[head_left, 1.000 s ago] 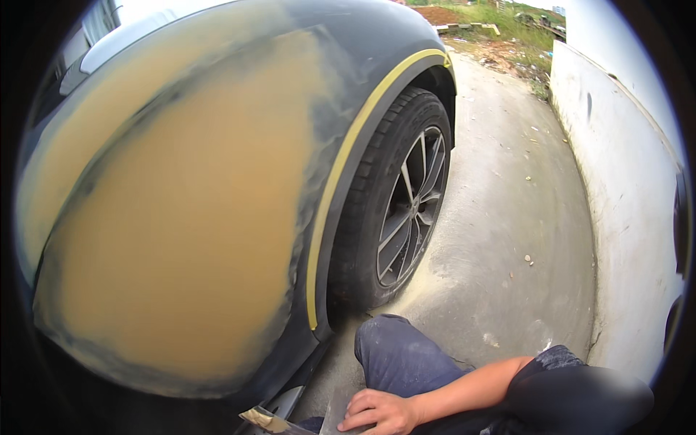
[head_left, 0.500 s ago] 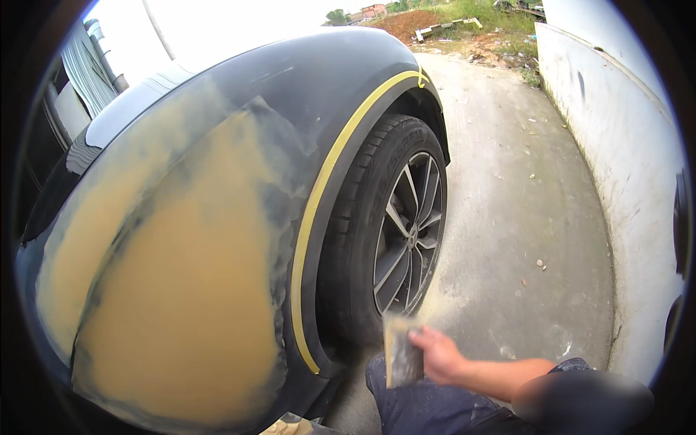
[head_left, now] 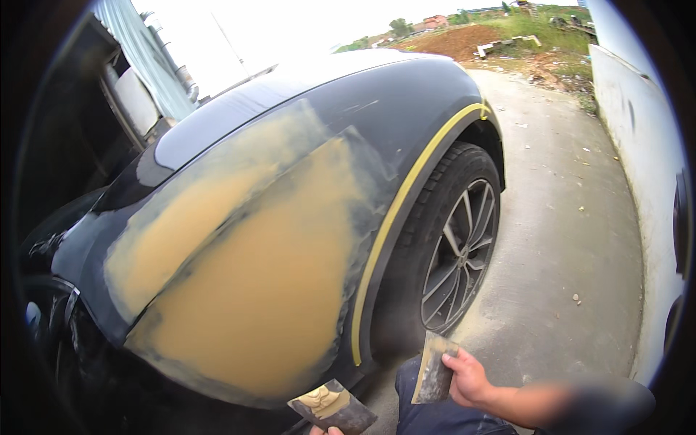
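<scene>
Scraper point(head_left: 429, 383), a thin rectangular sheet with tan smears over a grey-black face, is located at the lower centre of the view, right of the car body and in front of the lower part of the wheel point(head_left: 462, 254). The right hand point(head_left: 467, 378) grasps it by its right edge, with the thumb laid on the near face; the sheet stands roughly upright, above a dark trouser leg point(head_left: 426, 419).

A second sheet, the dark plate point(head_left: 354, 415), is located further left at the lower edge. Tan paste point(head_left: 319, 401) lies on its left part. The left hand point(head_left: 326, 431) grips the plate from below; only fingertips are visible.

The black car point(head_left: 413, 83) occupies the left and centre. Its side panel carries a broad tan patch point(head_left: 254, 312), crossed by a dark diagonal line. Yellow tape point(head_left: 403, 196) follows the wheel arch. Concrete ground point(head_left: 558, 261) extends to the right, bounded by a white wall point(head_left: 629, 109)
</scene>
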Available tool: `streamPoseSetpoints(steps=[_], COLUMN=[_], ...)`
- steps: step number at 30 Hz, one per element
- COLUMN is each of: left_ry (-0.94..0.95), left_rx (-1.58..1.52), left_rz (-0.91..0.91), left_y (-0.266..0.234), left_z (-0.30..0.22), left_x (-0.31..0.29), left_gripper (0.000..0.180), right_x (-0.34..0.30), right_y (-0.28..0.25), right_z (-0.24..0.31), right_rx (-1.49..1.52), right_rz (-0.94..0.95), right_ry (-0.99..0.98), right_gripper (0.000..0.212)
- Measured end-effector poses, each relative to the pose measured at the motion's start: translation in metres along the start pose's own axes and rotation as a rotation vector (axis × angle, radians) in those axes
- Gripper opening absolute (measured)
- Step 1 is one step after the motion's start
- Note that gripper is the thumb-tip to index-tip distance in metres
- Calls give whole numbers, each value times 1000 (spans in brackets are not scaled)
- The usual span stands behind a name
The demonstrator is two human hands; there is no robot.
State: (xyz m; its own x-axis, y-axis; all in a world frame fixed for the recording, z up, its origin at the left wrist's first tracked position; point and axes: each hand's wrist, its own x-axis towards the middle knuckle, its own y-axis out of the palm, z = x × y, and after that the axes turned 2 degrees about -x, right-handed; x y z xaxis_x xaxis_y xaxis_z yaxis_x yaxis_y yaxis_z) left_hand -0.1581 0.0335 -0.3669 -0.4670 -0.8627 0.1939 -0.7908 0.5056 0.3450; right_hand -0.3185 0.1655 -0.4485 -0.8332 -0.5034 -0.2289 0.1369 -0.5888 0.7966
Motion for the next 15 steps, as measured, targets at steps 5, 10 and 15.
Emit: streamPoseSetpoints(steps=[5,10,15], left_ry=[43,36,167], left_rx=[256,228,-10], left_rz=[27,11,51], left_y=[-27,-32,-33], left_z=[5,-13,14], left_x=[4,-1,-6], left_gripper=[27,26,33], right_x=[-14,-22,-35], right_y=[5,41,61], right_z=[-31,-29,-41], right_rx=[-23,-25,78], right_rz=[77,144,152], right_ry=[142,120,122], right_gripper=[34,36,37])
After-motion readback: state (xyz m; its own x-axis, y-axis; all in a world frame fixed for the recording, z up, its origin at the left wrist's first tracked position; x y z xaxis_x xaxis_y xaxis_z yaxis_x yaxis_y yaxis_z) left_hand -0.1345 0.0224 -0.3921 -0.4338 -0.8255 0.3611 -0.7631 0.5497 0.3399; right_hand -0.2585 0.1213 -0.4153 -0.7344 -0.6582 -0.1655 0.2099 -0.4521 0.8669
